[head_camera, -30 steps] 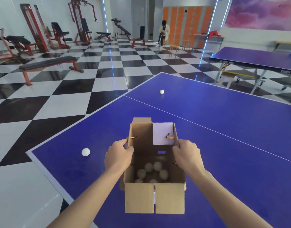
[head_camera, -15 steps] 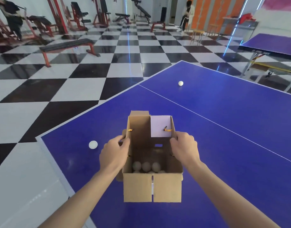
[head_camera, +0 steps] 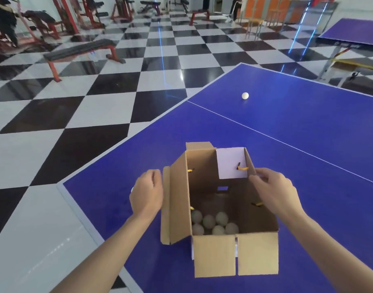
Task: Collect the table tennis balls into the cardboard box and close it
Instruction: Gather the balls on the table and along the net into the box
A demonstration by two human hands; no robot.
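1. Balls (head_camera: 215, 224), several, lay in the open cardboard box (head_camera: 234, 256) at the near table (head_camera: 308, 144) corner.
2. Left hand (head_camera: 147, 195) beside the left flap, fingers loosely curled, holding nothing.
3. Right hand (head_camera: 274, 191) pinched the right wall's rim.
4. One stray ball (head_camera: 245, 96) sat farther off, past the white line.

Matt cardboard box (head_camera: 215, 259) (glossy floor (head_camera: 54, 115))

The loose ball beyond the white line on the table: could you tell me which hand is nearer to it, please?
Right. The right hand rests on the cardboard box's right wall, below the ball. The left hand is beside the box's left flap, farther to the left.
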